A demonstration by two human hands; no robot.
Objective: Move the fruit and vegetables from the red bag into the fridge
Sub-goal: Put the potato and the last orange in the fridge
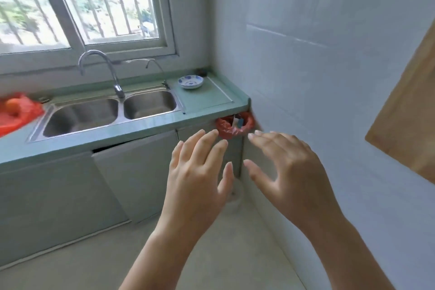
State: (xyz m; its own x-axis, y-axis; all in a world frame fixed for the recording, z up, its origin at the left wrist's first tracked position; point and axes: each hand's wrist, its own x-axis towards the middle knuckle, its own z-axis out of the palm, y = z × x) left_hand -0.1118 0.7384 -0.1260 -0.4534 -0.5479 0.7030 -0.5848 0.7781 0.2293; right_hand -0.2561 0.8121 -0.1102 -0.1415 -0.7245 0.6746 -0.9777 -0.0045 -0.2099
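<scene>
Red bag (17,113) lies crumpled (orange fruit (12,105) showing) beside sink (110,112).

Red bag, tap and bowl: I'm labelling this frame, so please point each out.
Red bag (23,110): head view, on its crumpled plastic side.
Tap (117,82): head view, on its upright stem.
Bowl (190,81): head view, on its patterned inside.

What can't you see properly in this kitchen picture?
- Red bag: cut off by the head view's left edge; only one orange fruit shows, blurred.
- Fridge: not in view.
- Small red-lined bin: half hidden under the counter; its contents are too small to tell.
- Wooden panel: cut off at the right edge.
</scene>
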